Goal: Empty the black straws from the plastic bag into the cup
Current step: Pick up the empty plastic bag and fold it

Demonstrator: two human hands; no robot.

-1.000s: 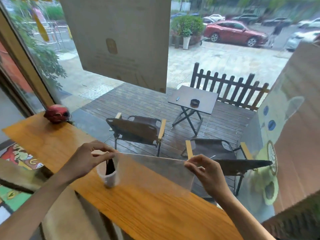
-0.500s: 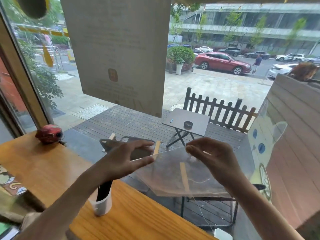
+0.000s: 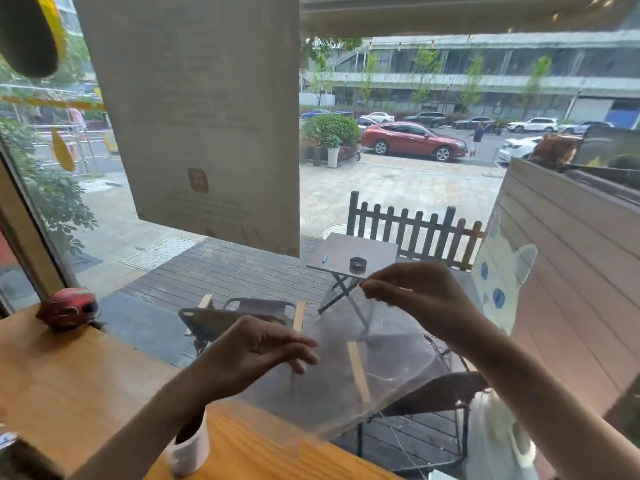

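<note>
A clear plastic bag (image 3: 349, 382) hangs in the air over the counter's far edge and looks empty. My left hand (image 3: 256, 348) pinches its left edge. My right hand (image 3: 415, 296) pinches its upper right corner, higher up. Below my left forearm a white cup (image 3: 190, 452) stands on the wooden counter (image 3: 69, 375), with black straws (image 3: 188, 427) upright inside it. My forearm hides the straws' upper part.
A red toy helmet (image 3: 67, 308) lies at the counter's far left by the window. The window glass runs right behind the counter, with a large paper poster (image 3: 207, 116) stuck on it. Chairs and a small table stand outside.
Both hands have lifted the bag up and away from the cup, with the right hand rising highest. The straws stay in the cup. The camera has tilted upward.
</note>
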